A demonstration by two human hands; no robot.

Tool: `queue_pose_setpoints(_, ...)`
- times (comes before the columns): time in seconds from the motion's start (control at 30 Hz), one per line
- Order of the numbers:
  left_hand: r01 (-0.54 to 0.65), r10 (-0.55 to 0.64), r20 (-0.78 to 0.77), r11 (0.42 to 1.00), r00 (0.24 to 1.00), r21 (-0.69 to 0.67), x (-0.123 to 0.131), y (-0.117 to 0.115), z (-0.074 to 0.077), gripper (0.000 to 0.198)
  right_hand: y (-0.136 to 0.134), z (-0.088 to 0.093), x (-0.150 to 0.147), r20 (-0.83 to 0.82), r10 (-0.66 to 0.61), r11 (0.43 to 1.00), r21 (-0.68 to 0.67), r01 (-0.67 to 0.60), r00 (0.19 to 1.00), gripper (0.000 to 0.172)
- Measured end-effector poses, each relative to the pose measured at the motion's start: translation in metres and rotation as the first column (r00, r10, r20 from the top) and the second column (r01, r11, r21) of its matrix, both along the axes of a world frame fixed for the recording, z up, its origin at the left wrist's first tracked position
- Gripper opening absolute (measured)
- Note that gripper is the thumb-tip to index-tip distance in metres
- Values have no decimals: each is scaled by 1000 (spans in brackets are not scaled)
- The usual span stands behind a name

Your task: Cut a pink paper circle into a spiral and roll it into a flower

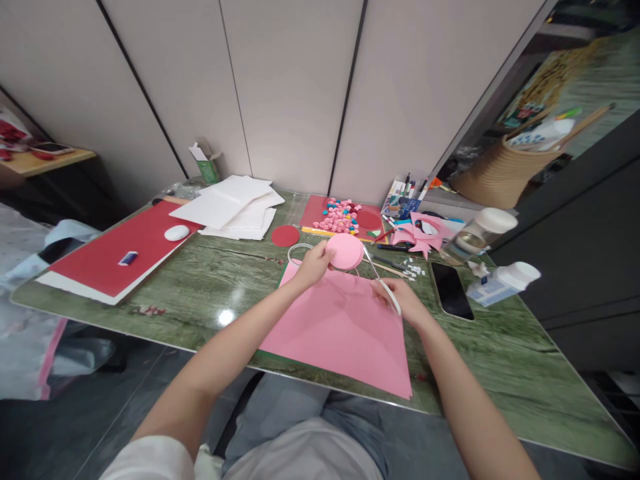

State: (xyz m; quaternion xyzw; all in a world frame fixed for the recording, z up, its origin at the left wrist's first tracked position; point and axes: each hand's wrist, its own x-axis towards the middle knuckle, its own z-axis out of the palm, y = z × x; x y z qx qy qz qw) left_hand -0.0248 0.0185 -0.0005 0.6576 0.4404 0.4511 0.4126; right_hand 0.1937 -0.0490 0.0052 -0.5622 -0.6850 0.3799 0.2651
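My left hand (pixel 314 263) pinches a round pink paper disc (pixel 345 251) and holds it up above the table. My right hand (pixel 400 299) is closed around the white handle of a pair of scissors (pixel 381 280), whose blades point up toward the disc's right edge. Under both hands lies a large pink paper sheet (pixel 340 327) on the green marble table (pixel 210 287). A clear ring of tape (pixel 299 252) sits just behind my left hand.
A red board (pixel 115 250) with a white oval object lies at the left, white sheets (pixel 235 207) behind it. A red disc (pixel 285 235), small coloured pieces (pixel 341 217), pink scraps (pixel 420 233), pens, a black phone (pixel 451 291) and two bottles (pixel 477 233) crowd the back right.
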Motion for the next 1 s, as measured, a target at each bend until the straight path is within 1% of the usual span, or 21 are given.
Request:
queue_pose_setpoints(0.27,-15,15,10,1000,1000,-22,1,-1,2,18,0,1,-2,0,-5,1000,8,5,1000,42)
queue_pose_setpoints(0.53,-23,29,65,995,997,-96,3,-4,7,17,0,1,-3,-24,-19,1000,9,19,1000,44)
queue_pose_setpoints(0.77,-32,36,54,996,998,-78,2,-4,7,16,-1,2,-3,-37,-8,1000,-5,8,999,43)
queue_pose_setpoints(1.0,-30,34,54,997,998,-75,3,-4,7,16,-1,4,-5,-19,-15,1000,11,16,1000,44)
